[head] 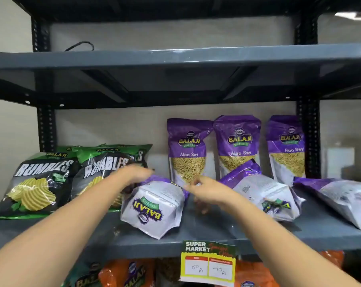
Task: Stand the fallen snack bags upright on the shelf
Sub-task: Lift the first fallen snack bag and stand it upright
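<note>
We are inspecting the middle shelf [217, 233], where three purple Aloo Sev bags are lying fallen: the nearest fallen bag [154, 206] at the centre, base toward us, logo inverted; a second fallen bag [266, 195] at its 3 o'clock; a third fallen bag [341, 195] further along at 3 o'clock, partly cut by the frame edge. Three standing bags [236, 141] are leaning upright against the back wall at 12 o'clock, and the green Rumbles bags [40, 183] are sitting at 9 o'clock. Both forearms are reaching forward and converging on the nearest fallen bag. The left hand [134, 175] is arching, fingers loosely spread, over the bag's far top corner at 11 o'clock; motion blur is preventing us from confirming contact. The right hand [204, 189] is curling narrow at the bag's 2 o'clock edge, fingertips seemingly pinching the top seal, though we cannot tell whether the grip is closed. In our judgement, we are doing this step well by taking both upper corners, pivoting the bag on its flat gusset base, and setting it back beside the leftmost standing bag. The film is looking slick, so we are advising a firm pinch at the seal, not the panel.
</note>
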`<action>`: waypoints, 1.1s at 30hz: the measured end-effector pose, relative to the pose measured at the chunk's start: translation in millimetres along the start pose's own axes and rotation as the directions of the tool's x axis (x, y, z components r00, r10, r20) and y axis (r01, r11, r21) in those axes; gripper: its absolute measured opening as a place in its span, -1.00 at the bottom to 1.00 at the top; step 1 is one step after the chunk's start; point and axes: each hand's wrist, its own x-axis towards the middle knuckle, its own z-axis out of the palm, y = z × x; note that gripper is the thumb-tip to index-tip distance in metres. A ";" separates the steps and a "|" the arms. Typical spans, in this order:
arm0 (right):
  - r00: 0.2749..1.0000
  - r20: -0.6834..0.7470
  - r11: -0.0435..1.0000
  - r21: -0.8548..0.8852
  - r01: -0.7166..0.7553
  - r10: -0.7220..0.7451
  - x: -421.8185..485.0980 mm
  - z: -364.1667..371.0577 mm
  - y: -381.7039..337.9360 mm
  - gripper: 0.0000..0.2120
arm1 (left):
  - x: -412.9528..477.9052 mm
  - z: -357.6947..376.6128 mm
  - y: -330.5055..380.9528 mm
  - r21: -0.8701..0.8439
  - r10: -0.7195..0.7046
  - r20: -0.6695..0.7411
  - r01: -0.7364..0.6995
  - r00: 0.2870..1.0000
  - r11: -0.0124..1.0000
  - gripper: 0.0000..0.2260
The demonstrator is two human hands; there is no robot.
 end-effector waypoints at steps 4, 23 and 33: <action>0.991 0.027 0.991 -0.002 -0.132 0.132 9.3 26.7 -6.6 -0.40 | -13.4 7.1 4.1 -0.047 -0.079 0.300 0.097 0.951 0.994 -0.39; 0.932 -0.336 0.952 0.215 0.217 -0.136 24.5 7.2 3.4 -0.21 | 22.6 34.1 -8.4 -0.506 0.110 -0.386 -0.310 0.916 0.805 -0.18; 0.857 -0.436 0.949 0.017 0.314 -0.275 19.8 16.4 39.0 0.16 | 39.3 90.0 -19.6 -0.656 0.122 -0.392 -0.370 0.912 0.658 -0.12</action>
